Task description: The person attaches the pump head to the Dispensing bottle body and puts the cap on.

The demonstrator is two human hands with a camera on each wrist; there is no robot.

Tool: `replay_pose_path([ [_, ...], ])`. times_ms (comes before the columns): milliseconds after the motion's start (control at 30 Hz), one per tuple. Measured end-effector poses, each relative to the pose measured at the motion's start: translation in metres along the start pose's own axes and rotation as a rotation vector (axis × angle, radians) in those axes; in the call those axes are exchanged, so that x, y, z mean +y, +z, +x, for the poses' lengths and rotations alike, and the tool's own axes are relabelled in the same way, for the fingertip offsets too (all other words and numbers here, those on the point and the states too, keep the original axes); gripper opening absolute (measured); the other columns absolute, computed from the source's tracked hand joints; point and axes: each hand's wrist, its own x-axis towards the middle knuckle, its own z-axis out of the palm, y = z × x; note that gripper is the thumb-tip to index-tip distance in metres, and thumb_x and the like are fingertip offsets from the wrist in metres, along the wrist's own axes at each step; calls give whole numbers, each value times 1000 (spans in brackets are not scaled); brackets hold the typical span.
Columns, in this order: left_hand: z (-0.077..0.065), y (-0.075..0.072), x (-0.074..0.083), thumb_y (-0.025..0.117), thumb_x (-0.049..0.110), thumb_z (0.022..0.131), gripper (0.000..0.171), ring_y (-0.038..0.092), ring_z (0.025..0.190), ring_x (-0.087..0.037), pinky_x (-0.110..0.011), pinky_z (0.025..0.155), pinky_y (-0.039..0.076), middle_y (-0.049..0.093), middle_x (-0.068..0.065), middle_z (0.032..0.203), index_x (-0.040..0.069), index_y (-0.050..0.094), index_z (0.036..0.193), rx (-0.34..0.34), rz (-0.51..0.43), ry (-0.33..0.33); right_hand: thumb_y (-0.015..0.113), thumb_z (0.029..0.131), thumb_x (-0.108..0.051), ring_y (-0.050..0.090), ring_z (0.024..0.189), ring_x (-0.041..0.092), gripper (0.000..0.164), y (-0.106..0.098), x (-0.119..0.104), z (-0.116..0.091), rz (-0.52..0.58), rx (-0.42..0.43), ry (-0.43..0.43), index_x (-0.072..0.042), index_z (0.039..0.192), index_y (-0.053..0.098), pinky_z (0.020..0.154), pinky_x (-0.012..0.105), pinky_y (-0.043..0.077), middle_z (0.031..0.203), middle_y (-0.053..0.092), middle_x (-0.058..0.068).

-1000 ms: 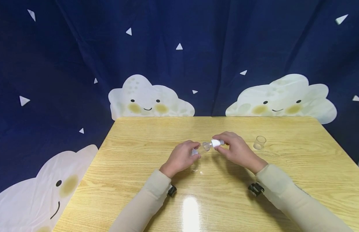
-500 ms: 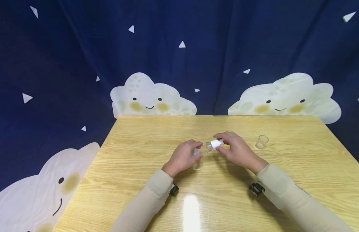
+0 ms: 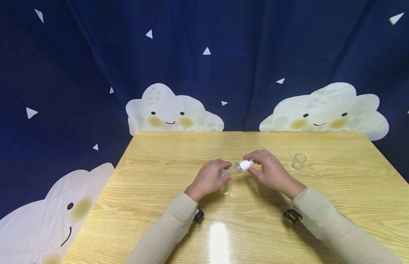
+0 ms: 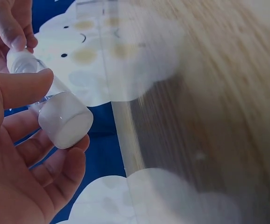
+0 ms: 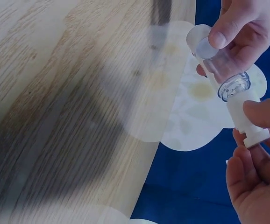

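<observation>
My left hand grips a small clear bottle by its lower end, thumb on one side and fingers on the other. In the left wrist view, a frosted whitish base shows on it. The bottle lies tilted above the table, neck towards my right hand. Between right thumb and fingers I pinch a white pump top, its collar against the bottle's neck. Whether the threads are engaged cannot be told. Away to the right, a clear cylindrical cap stands on the table.
The wooden table reaches back to a dark blue curtain printed with clouds. A bright glare patch lies near the front. Dark wrist-camera mounts sit under both sleeves.
A second ago a small gap showed between the pump top and the bottle's rim; now the white collar meets the neck. Both hands stay almost in place, and the view has shifted slightly.
</observation>
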Motion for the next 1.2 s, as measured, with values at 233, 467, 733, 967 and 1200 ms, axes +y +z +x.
replay_pose_path([
  [233, 0, 0, 1, 74, 23, 90, 39, 67, 103, -20, -33, 90, 55, 73, -4, 112, 8, 68, 125, 15, 0, 16, 78, 81, -2, 60, 88, 18, 29, 0, 0, -1, 2, 3, 13, -5, 108, 72, 72, 33, 52, 105, 74, 8],
  [467, 1, 0, 2, 75, 23, 89, 37, 66, 104, -22, -33, 87, 55, 72, -5, 117, 9, 69, 123, 39, 10, 10, 78, 80, -1, 60, 87, 18, 28, 0, -1, 0, 10, 35, 4, -5, 107, 72, 72, 30, 50, 104, 74, 7],
  [733, 0, 0, 2, 75, 23, 89, 37, 66, 106, -22, -34, 90, 55, 72, -4, 118, 10, 69, 123, 44, 22, 12, 80, 79, -3, 59, 86, 17, 28, 2, -1, -1, 3, 45, 10, -6, 105, 72, 71, 31, 51, 103, 74, 6],
  [967, 1, 0, 3, 75, 20, 88, 37, 66, 108, -23, -35, 93, 55, 72, -5, 118, 9, 69, 123, 53, 24, 20, 79, 81, -5, 58, 88, 15, 28, 2, -2, -2, 9, 27, 31, -6, 107, 72, 72, 33, 52, 105, 73, 6],
  [1200, 3, 0, 4, 76, 20, 88, 37, 67, 107, -22, -34, 93, 55, 72, -5, 118, 9, 69, 123, 62, 39, 28, 79, 81, -5, 57, 87, 15, 27, 2, 0, -2, -1, 31, 35, -8, 107, 71, 72, 31, 51, 104, 72, 5],
])
